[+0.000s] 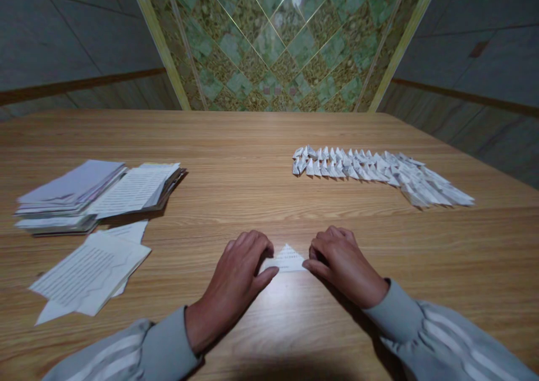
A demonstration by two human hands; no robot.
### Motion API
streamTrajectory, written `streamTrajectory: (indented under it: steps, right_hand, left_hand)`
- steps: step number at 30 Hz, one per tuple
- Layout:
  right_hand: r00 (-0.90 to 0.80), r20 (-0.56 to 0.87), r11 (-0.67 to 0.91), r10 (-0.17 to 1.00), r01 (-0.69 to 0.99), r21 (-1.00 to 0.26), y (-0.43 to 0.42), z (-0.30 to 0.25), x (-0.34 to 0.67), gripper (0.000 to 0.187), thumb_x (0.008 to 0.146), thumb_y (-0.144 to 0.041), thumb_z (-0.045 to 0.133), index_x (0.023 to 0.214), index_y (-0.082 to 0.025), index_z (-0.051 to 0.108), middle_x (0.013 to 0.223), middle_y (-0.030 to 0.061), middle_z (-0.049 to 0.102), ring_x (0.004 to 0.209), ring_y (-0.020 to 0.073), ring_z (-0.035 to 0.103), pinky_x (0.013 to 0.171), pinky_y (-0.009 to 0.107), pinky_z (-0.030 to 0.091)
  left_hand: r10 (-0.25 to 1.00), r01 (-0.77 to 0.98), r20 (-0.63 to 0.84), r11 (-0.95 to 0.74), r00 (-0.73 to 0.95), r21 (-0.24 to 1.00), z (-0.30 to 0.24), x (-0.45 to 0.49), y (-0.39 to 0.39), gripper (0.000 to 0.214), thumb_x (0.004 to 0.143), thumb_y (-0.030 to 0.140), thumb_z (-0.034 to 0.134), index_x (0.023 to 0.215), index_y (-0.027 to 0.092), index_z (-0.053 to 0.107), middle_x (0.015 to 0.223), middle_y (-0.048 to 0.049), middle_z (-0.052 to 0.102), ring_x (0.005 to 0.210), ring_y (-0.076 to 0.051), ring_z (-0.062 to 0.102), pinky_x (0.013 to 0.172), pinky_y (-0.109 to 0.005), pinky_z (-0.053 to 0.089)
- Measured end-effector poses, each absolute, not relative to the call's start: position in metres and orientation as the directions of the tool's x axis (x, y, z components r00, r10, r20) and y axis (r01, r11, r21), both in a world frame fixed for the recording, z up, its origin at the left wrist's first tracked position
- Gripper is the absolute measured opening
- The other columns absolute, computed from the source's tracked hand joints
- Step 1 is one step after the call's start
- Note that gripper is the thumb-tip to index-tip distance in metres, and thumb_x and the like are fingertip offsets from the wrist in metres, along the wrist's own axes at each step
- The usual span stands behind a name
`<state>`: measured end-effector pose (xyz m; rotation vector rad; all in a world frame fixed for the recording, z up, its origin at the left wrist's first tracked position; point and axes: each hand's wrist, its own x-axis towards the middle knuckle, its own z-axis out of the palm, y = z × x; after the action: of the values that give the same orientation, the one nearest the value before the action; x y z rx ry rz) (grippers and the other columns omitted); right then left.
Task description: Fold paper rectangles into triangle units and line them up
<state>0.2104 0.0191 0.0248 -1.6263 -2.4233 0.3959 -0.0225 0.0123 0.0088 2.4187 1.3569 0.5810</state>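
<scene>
A small piece of printed paper (288, 259), folded to a triangular peak with a straight band along its lower edge, lies between my hands near the front of the table. My left hand (242, 271) is closed on the paper's left end, thumb on the near side and curled fingers behind. At the right end my right hand (340, 264) pinches the same paper between thumb and bent fingers. Each hand covers one end of it. Toward the back right stand rows of small folded paper boats (349, 164), packed close together.
An open book or stack of papers (71, 187) lies on the left, with lined pages on its right half (135, 189). Loose written sheets (90, 271) overlap in front of it. The wooden table (227, 190) reaches back to a tiled wall (269, 44).
</scene>
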Motion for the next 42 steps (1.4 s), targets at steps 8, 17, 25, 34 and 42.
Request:
streamTrajectory:
  steps: [8,17,25,34,42]
  right_hand:
    - [-0.408,0.127,0.424,0.904,0.821,-0.383,0.015,0.026,0.206,0.013,0.081,-0.017,0.073,0.08,-0.02,0.06,0.081,-0.0006,0.064,0.088,0.0207,0.052,0.09,0.038,0.03]
    - [-0.467,0.222,0.51,0.856,0.833,-0.214,0.002,0.009,0.182,0.005,0.089,-0.018,0.06,0.088,-0.019,0.056,0.088,0.0043,0.06,0.09,0.0234,0.049,0.094,0.042,0.031]
    - [-0.51,0.196,0.536,0.837,0.837,-0.109,0.004,0.01,0.196,0.012,0.089,-0.023,0.066,0.094,-0.019,0.055,0.093,0.0053,0.06,0.091,0.0251,0.05,0.095,0.045,0.031]
    - [-0.501,0.171,0.526,0.848,0.836,-0.156,0.011,0.017,0.201,0.021,0.084,-0.026,0.073,0.094,-0.019,0.057,0.095,0.0046,0.061,0.093,0.0245,0.051,0.092,0.041,0.033]
    - [-0.589,0.151,0.607,0.794,0.779,-0.157,0.016,0.023,0.2,0.005,0.09,-0.023,0.065,0.094,-0.024,0.063,0.097,0.0024,0.063,0.096,0.0217,0.05,0.091,0.038,0.031]
  left_hand:
    - [0.582,0.588,0.426,-0.798,0.693,0.132,0.004,-0.019,0.009,0.015,0.097,0.024,0.056,0.107,0.028,0.066,0.117,-0.0076,0.06,0.101,-0.025,0.053,0.082,-0.04,0.042]
    - [0.568,0.582,0.297,-0.812,0.768,0.049,0.011,-0.016,0.001,0.024,0.101,0.023,0.043,0.116,0.02,0.062,0.106,-0.0073,0.064,0.092,-0.023,0.054,0.082,-0.041,0.041]
    - [0.607,0.617,0.227,-0.786,0.761,0.035,0.004,-0.028,-0.009,0.026,0.101,0.021,0.045,0.123,0.018,0.057,0.102,-0.0068,0.064,0.088,-0.024,0.054,0.08,-0.04,0.04]
    - [0.632,0.645,0.315,-0.761,0.708,0.078,0.006,-0.045,-0.013,0.029,0.104,0.023,0.034,0.114,0.018,0.061,0.098,-0.0075,0.064,0.087,-0.023,0.053,0.079,-0.039,0.039]
    - [0.647,0.668,0.358,-0.74,0.673,0.081,0.009,-0.05,-0.012,0.023,0.101,0.016,0.042,0.102,0.02,0.065,0.094,-0.0051,0.066,0.085,-0.022,0.054,0.079,-0.039,0.039]
